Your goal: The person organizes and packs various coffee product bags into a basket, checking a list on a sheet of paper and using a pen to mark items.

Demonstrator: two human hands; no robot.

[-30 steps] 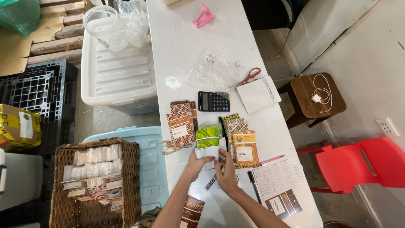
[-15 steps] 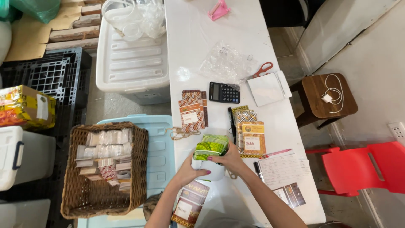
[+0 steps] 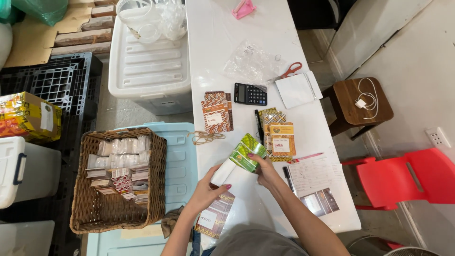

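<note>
White and long, the table (image 3: 222,42) runs up the middle of the view over a grey floor, and everything else can be placed from it. Left of the table at its far end sits a big white storage bin (image 3: 149,71) with clear plastic containers on its lid; nearer along the same side a pale blue bin (image 3: 182,161) carries a brown wicker basket (image 3: 116,182) filled with small wrapped packets. Right of the table stand a red plastic chair (image 3: 403,178) and, farther up, a small dark wooden stool (image 3: 358,102) with a white cable on it. On the table, past its middle, lie a crumpled clear bag (image 3: 251,61), a white notepad (image 3: 296,89) with red-handled scissors (image 3: 290,71) just beside it, and a black calculator (image 3: 250,94). Closer in are a stack of brown patterned packets (image 3: 216,113) and a stack of yellow patterned packets (image 3: 278,136), with a written sheet (image 3: 313,173) toward the near right edge. Over the table's near end, both hands hold a bundle of green packets (image 3: 245,154) with a white end: the left hand (image 3: 208,189) is closed around its lower white part, and the right hand (image 3: 266,170) has its fingers clamped on its right side.
</note>
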